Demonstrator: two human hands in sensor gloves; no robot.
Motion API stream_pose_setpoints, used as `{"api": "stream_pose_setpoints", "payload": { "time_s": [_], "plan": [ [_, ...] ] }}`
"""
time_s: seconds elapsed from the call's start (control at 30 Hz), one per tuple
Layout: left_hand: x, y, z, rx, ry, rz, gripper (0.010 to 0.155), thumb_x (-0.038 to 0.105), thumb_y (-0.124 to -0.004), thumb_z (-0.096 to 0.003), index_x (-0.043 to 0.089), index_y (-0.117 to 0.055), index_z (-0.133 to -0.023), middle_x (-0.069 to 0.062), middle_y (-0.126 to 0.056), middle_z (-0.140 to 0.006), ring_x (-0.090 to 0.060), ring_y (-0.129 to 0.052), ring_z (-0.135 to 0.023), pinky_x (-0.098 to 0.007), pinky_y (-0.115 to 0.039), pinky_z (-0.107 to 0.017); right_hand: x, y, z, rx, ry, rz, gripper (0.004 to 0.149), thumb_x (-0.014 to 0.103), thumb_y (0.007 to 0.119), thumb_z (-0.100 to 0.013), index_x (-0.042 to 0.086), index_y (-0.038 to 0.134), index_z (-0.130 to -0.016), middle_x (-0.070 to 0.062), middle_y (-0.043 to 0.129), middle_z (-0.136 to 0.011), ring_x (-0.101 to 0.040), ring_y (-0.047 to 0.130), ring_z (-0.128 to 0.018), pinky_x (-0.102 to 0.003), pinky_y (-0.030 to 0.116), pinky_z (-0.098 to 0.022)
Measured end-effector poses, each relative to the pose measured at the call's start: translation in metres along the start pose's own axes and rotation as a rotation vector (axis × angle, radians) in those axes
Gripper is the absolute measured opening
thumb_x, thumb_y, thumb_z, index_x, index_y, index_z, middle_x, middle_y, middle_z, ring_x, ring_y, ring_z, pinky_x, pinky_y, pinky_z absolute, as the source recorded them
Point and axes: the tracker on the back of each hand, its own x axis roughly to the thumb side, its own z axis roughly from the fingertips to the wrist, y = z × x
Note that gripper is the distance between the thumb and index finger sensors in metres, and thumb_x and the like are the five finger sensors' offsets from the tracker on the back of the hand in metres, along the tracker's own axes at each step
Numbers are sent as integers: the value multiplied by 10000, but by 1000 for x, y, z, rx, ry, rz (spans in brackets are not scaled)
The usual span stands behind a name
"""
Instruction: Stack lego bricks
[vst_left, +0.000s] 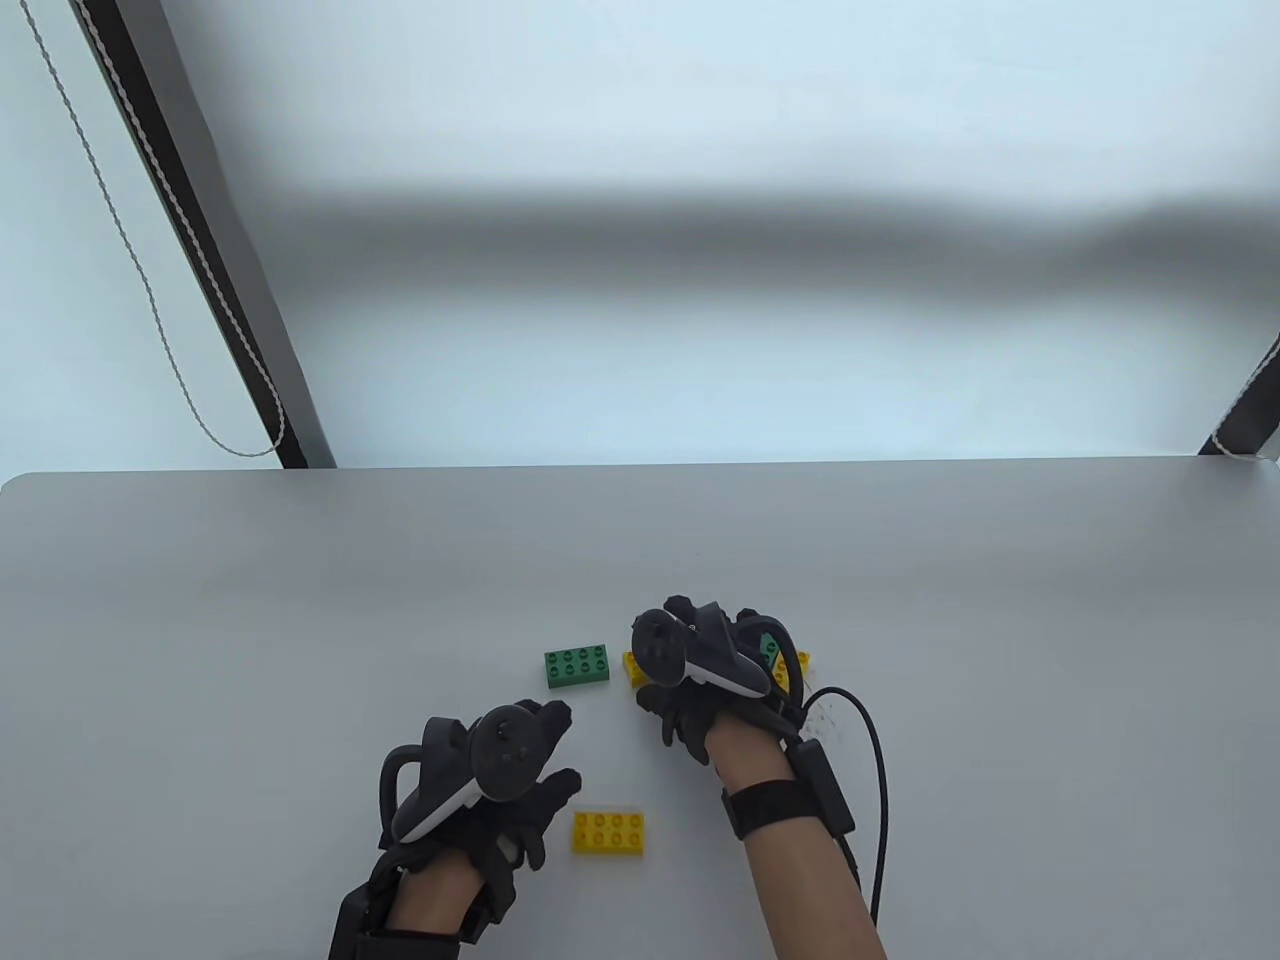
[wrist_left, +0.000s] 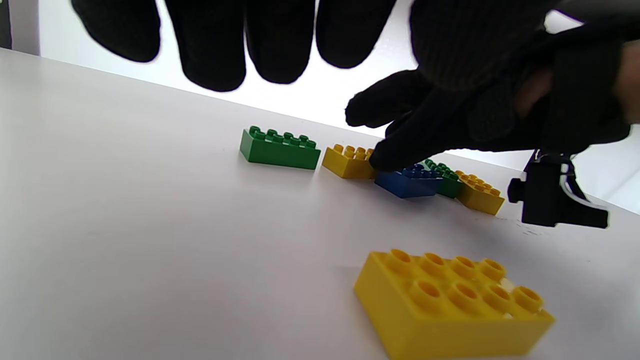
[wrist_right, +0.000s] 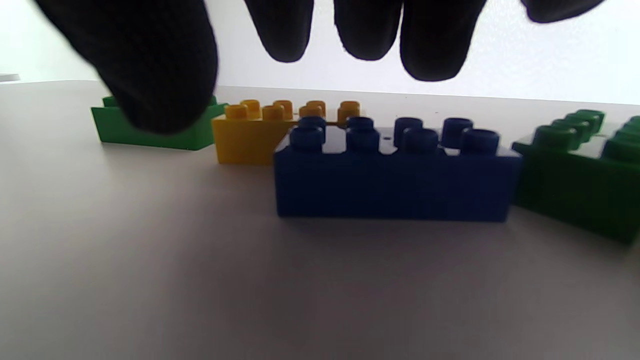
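None of the six bricks is stacked yet: all lie singly on the worktop (vst_left: 300, 600), the right hand (vst_left: 700, 680) spread empty above the blue brick (wrist_right: 395, 175), the left hand (vst_left: 490, 790) open and empty.

Both hands wear black knit sensor gloves, each with a dark grey-and-white tracker on its back. The right hand (vst_left: 700, 700) has a bare forearm, a black wrist strap and a looping black cable; the left hand (vst_left: 490, 800) a black cuff.
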Motion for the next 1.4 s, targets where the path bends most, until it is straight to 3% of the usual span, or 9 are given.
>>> {"api": "stream_pose_setpoints", "payload": {
  "time_s": [0.33,0.57,0.87,1.13,1.4],
  "plan": [
    [2,-1,-2,-9,-8,3,700,559,-762,-395,304,-578,-1020,-65,-644,-1108,-367,-702,-972,-623,-616,-679,15,19,-12,51,20,31,673,393,875,-366,290,567,-955,-131,572,-1051,-462,695,-919,-753,493,-626],
    [3,-2,-2,-14,-11,2,703,559,-760,-396,301,-572,-1022,-65,-645,-1107,-367,-704,-971,-623,-617,-678,16,22,-14,53,35,3,641,348,853,-380,282,569,-950,-119,608,-1035,-456,713,-905,-747,493,-626],
    [1,-1,-1,-2,-8,-3,704,556,-759,-397,297,-568,-1023,-68,-641,-1108,-367,-696,-974,-624,-614,-678,20,19,-11,38,1,96,653,337,841,-378,313,520,-946,-107,639,-1007,-441,718,-905,-733,500,-637],
    [-1,2,1,20,-6,5,696,551,-757,-399,295,-576,-1020,-70,-646,-1104,-369,-692,-974,-626,-611,-679,20,-1,14,-26,-58,155,668,344,830,-378,300,494,-955,-113,635,-1001,-449,718,-898,-715,533,-635],
    [-2,2,2,31,-9,1,690,547,-756,-400,292,-581,-1018,-70,-651,-1101,-368,-691,-975,-628,-609,-679,16,-26,55,-85,-118,151,671,342,834,-377,294,498,-956,-119,642,-992,-465,716,-894,-716,535,-633]
  ]
}}
